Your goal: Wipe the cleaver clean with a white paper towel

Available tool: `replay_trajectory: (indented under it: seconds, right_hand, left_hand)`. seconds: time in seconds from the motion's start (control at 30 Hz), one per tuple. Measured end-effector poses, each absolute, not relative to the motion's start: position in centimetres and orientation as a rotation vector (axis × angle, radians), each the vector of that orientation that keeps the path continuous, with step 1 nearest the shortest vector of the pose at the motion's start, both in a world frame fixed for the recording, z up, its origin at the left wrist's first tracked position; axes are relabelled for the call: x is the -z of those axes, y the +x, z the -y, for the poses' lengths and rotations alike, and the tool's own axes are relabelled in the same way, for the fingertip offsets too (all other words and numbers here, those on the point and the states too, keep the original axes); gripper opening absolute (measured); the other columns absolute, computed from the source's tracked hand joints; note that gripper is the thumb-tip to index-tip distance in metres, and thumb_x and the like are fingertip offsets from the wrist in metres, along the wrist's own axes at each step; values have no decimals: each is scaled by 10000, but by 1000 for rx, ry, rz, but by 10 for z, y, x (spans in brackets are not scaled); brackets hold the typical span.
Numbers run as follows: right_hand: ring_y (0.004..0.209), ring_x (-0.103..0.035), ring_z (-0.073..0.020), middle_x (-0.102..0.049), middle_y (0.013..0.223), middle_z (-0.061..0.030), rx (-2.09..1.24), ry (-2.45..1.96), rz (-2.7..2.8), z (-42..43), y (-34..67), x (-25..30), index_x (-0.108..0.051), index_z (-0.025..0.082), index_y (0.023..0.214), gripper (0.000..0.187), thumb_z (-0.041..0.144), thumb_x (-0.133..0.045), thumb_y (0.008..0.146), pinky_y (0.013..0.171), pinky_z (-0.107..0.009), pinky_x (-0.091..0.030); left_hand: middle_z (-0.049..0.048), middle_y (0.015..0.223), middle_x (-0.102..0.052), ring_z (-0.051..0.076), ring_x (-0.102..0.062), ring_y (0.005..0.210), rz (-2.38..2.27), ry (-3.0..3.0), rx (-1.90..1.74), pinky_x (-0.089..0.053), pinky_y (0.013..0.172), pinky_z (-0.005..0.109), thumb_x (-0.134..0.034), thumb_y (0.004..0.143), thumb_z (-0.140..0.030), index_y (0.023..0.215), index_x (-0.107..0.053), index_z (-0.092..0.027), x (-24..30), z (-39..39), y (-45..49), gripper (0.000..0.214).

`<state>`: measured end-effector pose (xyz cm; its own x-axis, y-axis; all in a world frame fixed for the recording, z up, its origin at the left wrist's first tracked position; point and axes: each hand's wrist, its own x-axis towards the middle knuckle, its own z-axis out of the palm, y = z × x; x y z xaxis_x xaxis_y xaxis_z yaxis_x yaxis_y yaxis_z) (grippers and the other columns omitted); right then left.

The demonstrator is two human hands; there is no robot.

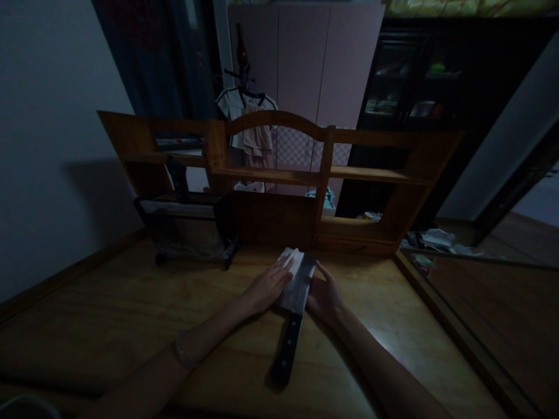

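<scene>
A cleaver (299,291) with a broad blade and a black riveted handle lies in front of me, its handle pointing toward me. My left hand (269,286) presses a folded white tissue or cloth (293,256) flat against the blade near its far end. On the other side, my right hand (326,295) grips the blade's right edge, its thumb along the far corner and its other fingers mostly hidden. Nobody holds the handle. Whether the blade touches the tabletop, I cannot tell.
On the wooden table (209,302), a dark knife holder (187,233) stands at the back left, a black handle (178,177) sticking up from it. A wooden shelf unit (275,174) lines the far edge. A raised ledge (441,308) runs along the right. The room is dim.
</scene>
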<state>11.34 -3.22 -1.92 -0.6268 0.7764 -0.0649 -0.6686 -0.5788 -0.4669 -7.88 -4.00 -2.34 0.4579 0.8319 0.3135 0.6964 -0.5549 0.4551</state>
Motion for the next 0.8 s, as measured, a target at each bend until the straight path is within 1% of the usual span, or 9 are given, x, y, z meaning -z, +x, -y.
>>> replay_trajectory:
  seconds: [0.1, 0.2, 0.3, 0.5, 0.6, 0.7, 0.8]
  right_hand:
    - [946, -697, -297, -738, 967, -138, -2193, -350, 490, 31, 113, 21, -606, 91, 1179, 467, 468, -508, 922, 880, -467, -540]
    - [968, -692, -276, -736, 995, -125, -2172, -330, 455, 32, 113, 22, -618, 108, 1141, 397, 423, -499, 931, 910, -443, -527]
    - [942, -696, -259, -734, 992, -120, -2168, -337, 437, 33, 113, 20, -628, 116, 1091, 354, 405, -493, 937, 930, -430, -514]
    - [990, -685, -296, -727, 1012, -138, -2216, -309, 479, 34, 113, 17, -605, 115, 1150, 420, 453, -499, 923, 917, -484, -515]
    - [983, -687, -301, -732, 983, -143, -2209, -326, 487, 33, 112, 18, -616, 105, 1125, 422, 457, -515, 915, 913, -480, -521]
    - [961, -694, -300, -734, 971, -145, -2206, -335, 498, 33, 113, 19, -615, 96, 1145, 453, 474, -512, 919, 899, -473, -531]
    - [933, -703, -297, -734, 962, -150, -2213, -343, 514, 34, 113, 19, -612, 84, 1154, 486, 497, -487, 929, 878, -472, -540]
  left_hand:
    - [-20, 1620, -120, 170, -112, 1500, -1234, 2491, -764, -155, 1240, 395, -187, 1053, -483, 1564, -201, -281, 18, 45, -76, 550]
    - [-48, 1619, -109, 174, -101, 1502, -1082, 2587, -632, -137, 1242, 385, -216, 1048, -492, 1563, -174, -325, 12, 52, -71, 544]
    - [-49, 1617, -126, 171, -108, 1501, -1017, 2629, -511, -128, 1242, 383, -223, 1048, -493, 1562, -173, -337, 10, 56, -68, 540]
    - [-35, 1622, -125, 171, -123, 1500, -1102, 2606, -562, -145, 1238, 387, -186, 1053, -482, 1571, -150, -311, 14, 49, -72, 546]
    - [-27, 1616, -162, 162, -136, 1498, -1172, 2579, -618, -165, 1237, 378, -187, 1053, -483, 1566, -196, -296, 15, 46, -74, 546]
    - [-5, 1611, -195, 159, -157, 1494, -1255, 2545, -672, -175, 1238, 370, -196, 1052, -484, 1555, -253, -256, 20, 43, -75, 555]
    - [10, 1607, -212, 169, -184, 1488, -1346, 2475, -757, -182, 1238, 386, -203, 1052, -482, 1544, -287, -239, 28, 39, -77, 556]
